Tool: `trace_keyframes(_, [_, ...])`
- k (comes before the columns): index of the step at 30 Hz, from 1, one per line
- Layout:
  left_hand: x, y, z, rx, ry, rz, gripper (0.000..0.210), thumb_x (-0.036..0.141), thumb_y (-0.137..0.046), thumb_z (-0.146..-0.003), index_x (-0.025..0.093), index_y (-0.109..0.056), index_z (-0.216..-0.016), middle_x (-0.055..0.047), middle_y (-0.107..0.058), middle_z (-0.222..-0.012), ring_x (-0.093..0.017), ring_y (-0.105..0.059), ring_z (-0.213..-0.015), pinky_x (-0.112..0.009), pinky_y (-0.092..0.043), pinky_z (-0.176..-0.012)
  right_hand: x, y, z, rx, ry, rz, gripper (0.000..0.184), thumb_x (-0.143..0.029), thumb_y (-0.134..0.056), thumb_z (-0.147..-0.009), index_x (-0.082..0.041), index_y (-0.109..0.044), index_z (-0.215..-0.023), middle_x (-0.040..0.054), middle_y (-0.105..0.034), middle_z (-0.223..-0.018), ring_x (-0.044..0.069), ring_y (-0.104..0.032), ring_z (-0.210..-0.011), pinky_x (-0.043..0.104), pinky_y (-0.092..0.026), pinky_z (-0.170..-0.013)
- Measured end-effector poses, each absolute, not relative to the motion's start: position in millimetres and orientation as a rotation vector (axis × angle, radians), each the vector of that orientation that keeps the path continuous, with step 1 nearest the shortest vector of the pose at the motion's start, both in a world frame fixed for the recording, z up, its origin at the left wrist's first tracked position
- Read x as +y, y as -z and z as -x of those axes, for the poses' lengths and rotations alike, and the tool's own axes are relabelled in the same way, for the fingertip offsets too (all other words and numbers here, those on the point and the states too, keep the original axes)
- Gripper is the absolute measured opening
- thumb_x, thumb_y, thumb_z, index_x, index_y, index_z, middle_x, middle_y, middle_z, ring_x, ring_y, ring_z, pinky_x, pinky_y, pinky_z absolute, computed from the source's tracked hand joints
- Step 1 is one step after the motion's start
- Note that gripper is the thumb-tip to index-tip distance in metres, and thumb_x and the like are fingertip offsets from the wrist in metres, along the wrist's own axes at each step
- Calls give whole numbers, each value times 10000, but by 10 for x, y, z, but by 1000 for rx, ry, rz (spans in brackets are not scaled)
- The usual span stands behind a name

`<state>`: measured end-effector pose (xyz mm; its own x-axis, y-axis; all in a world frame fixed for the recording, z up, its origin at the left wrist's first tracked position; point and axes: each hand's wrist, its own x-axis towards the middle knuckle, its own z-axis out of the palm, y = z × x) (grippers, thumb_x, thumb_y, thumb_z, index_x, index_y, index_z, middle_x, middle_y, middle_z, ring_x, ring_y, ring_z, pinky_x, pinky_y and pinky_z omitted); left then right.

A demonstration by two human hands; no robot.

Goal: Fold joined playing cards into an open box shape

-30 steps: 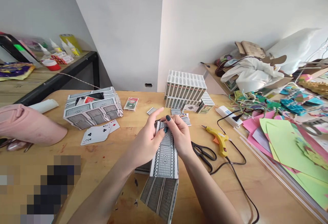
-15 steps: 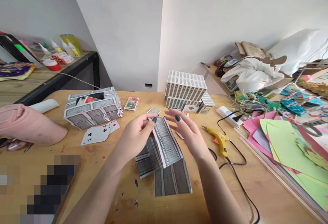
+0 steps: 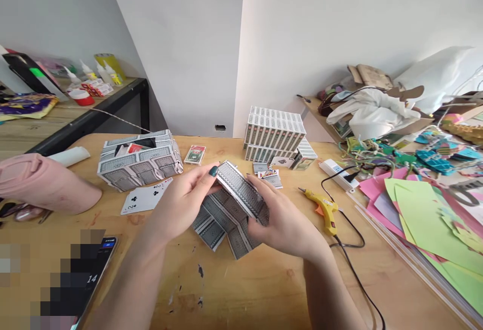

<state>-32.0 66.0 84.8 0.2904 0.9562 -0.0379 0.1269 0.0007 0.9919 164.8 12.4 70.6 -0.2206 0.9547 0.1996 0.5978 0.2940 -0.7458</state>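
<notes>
Between my hands is a structure made of playing cards (image 3: 227,208), its grey patterned card backs facing up and its panels joined at angles. My left hand (image 3: 192,196) pinches its far left corner between thumb and fingers. My right hand (image 3: 281,219) grips the right side, thumb on the near edge and fingers over the top. Loose face-up playing cards (image 3: 141,200), clubs among them, lie left of my left hand. More loose cards (image 3: 272,178) rest beyond my right hand.
A yellow glue gun (image 3: 322,208) with a black cord lies to the right, near a white power strip (image 3: 337,174). A card-covered box (image 3: 139,161), pink bottle (image 3: 49,184) and phone (image 3: 98,269) are on the left. Stacked card packs (image 3: 274,131) stand behind; coloured paper (image 3: 418,214) covers the right.
My right hand has come from hovering beside the card structure to gripping its right side. The structure has turned, its near end swinging right and upward. The view has shifted slightly.
</notes>
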Motion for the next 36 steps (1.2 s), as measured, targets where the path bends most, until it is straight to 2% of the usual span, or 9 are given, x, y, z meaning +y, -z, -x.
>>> trace_keyframes(5, [744, -881, 598, 1259, -571, -1680, 459, 447, -458, -840, 212, -548, -1223, -22, -647, -649, -168, -603, -587, -307, -508, -583, 330, -531, -1650, -1918, -739, 1344, 506, -59, -488, -682, -242, -596, -1141, 57, -657, -1051, 221, -595, -916, 365, -450, -805])
trace_keyframes(7, [831, -813, 721, 1371, -479, -1874, 433, 459, -460, -832, 253, -570, -1196, -3, -625, -636, -165, -591, -597, -289, -483, -578, 431, -390, -1655, -1946, -831, 1297, 427, -52, -459, -705, -248, -654, -1029, 26, -688, -915, 186, -602, -800, 309, -448, -716])
trace_keyframes(10, [1015, -588, 841, 1328, -360, -2067, 425, 474, -529, -782, 309, -583, -1170, -37, -646, -979, -209, -607, -874, -327, -472, -760, 584, -140, -1671, -1929, -853, 1406, 245, -99, -463, -729, -204, -684, -749, -6, -645, -655, 145, -539, -602, 252, -386, -562])
trace_keyframes(12, [1153, -377, 848, 1133, -280, -2091, 520, 437, -604, -731, 317, -528, -1231, -46, -546, -1248, -254, -493, -1141, -351, -402, -916, 672, 21, -1681, -1897, -843, 1512, 193, -125, -495, -715, -186, -651, -618, -20, -586, -538, 128, -482, -517, 239, -344, -504])
trace_keyframes(15, [1328, -50, 750, 964, -195, -1841, 575, 333, -566, -754, 289, -431, -1312, -45, -476, -1347, -239, -447, -1213, -335, -389, -941, 763, 210, -1671, -1772, -835, 1520, 169, -121, -527, -690, -192, -680, -689, -2, -664, -655, 151, -563, -620, 258, -414, -594])
trace_keyframes(21, [1416, 337, 425, 868, -438, -1604, 616, 87, -432, -635, 202, -511, -1234, -40, -529, -1297, -224, -459, -1198, -357, -342, -995, 831, 424, -1548, -1529, -860, 1465, 378, -62, -463, -682, -215, -678, -952, 25, -702, -964, 188, -629, -911, 345, -454, -859])
trace_keyframes(26, [1390, 412, 290, 868, -598, -1483, 677, 62, -379, -565, 137, -507, -1225, -63, -562, -1258, -233, -468, -1181, -332, -362, -954, 837, 537, -1488, -1456, -868, 1409, 329, -113, -490, -709, -221, -686, -951, 23, -698, -1012, 200, -615, -993, 358, -430, -928])
trace_keyframes(30, [1378, 426, 263, 819, -614, -1433, 750, 61, -371, -575, 159, -372, -1319, -63, -571, -1243, -218, -471, -1166, -324, -373, -919, 844, 605, -1492, -1453, -864, 1390, 283, -158, -498, -741, -247, -691, -928, 11, -700, -1012, 211, -621, -981, 379, -435, -921])
trace_keyframes(36, [1368, 474, 241, 843, -584, -1562, 678, 66, -377, -622, 182, -360, -1290, -58, -513, -1285, -207, -448, -1173, -355, -331, -966, 881, 609, -1508, -1479, -855, 1439, 246, -189, -495, -759, -235, -684, -910, 22, -707, -937, 213, -621, -941, 372, -442, -887])
